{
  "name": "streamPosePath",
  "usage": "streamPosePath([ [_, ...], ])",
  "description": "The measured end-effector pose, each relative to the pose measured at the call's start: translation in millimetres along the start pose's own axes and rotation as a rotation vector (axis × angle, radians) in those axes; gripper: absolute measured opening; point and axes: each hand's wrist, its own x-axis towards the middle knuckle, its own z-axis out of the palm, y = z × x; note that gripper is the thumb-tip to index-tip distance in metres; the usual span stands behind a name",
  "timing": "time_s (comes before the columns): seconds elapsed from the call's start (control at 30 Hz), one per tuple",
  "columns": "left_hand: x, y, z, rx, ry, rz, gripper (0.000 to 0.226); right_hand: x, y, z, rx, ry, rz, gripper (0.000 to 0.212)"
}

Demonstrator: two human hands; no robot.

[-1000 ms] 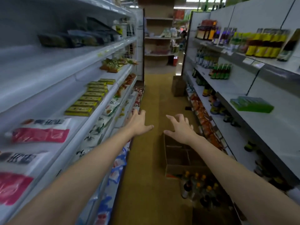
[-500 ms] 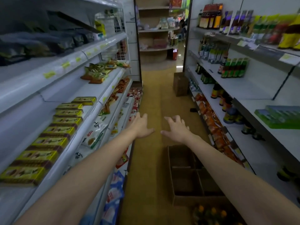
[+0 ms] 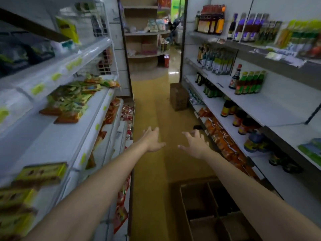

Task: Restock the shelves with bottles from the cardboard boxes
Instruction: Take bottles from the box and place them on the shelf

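Observation:
Both my arms reach forward over the aisle floor. My left hand [image 3: 152, 140] and my right hand [image 3: 195, 143] are spread, fingers straight, holding nothing. An open cardboard box [image 3: 206, 209] with dividers lies on the floor below my right arm; its visible cells look empty. A closed cardboard box [image 3: 178, 96] stands farther down the aisle on the right. Bottles stand on the right shelves: dark sauce bottles [image 3: 241, 119] on a low shelf, green-labelled bottles [image 3: 250, 82] on the middle shelf [image 3: 271, 108], and red-capped bottles [image 3: 210, 20] on top.
Left shelves [image 3: 69, 129] carry snack packets and yellow boxes. Orange packets [image 3: 224, 140] line the lowest right shelf. The yellow aisle floor [image 3: 152, 180] runs ahead to a wooden shelf unit [image 3: 144, 40] at the far end.
The view has moved forward along the aisle. The open box slid toward the bottom edge, and the bottles beside it left the frame. Both hands stay spread and empty.

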Motion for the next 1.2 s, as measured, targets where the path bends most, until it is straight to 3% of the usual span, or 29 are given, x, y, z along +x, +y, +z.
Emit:
streamPosePath([
  [0.23,131,34,-6,0.093,-0.053,0.174,0.076,92,23,-18,0.069,0.059,0.182,0.067],
  [0.63,343,140,-31,0.233,-0.108,0.416,0.071,259,131,-79,0.177,0.214,0.395,0.067],
  [0.93,445,262,6,0.318,-0.286,0.779,0.067,274,220,-110,0.220,0.340,0.682,0.067],
  [1.2,461,361,62,0.330,-0.363,1.234,0.060,248,256,-105,0.317,0.471,1.100,0.064],
])
